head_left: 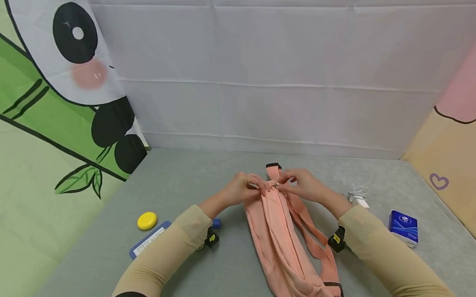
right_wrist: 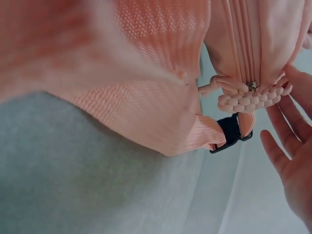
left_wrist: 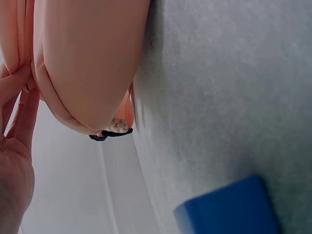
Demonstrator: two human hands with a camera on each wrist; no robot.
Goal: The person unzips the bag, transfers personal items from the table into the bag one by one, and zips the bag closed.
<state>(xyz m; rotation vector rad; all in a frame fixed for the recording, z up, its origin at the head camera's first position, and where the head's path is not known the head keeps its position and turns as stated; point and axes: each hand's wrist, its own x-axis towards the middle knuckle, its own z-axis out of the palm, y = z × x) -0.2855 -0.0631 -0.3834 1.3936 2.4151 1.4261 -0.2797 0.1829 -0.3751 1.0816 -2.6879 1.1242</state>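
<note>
A peach sling bag [head_left: 282,246] lies lengthwise on the grey table, its zipper running down the middle. At its far end my left hand [head_left: 242,189] pinches the fabric beside the zipper; the left wrist view shows the fingertips [left_wrist: 30,78] at a fold. Opposite it, my right hand [head_left: 305,186] has thumb and finger together at the zipper's end. The right wrist view shows a braided zipper pull [right_wrist: 248,101] hanging from the metal slider [right_wrist: 251,86], with the right fingers at the braid's end. A black buckle [head_left: 274,165] sits just beyond the hands.
The bag's strap [head_left: 311,234] loops along its right side. Left of the bag are a yellow round object [head_left: 147,221], a blue-and-white flat item [head_left: 150,240] partly behind my sleeve, and a small blue object [head_left: 216,223]. On the right lie a white charger with cable [head_left: 359,196] and a blue tissue pack [head_left: 403,226].
</note>
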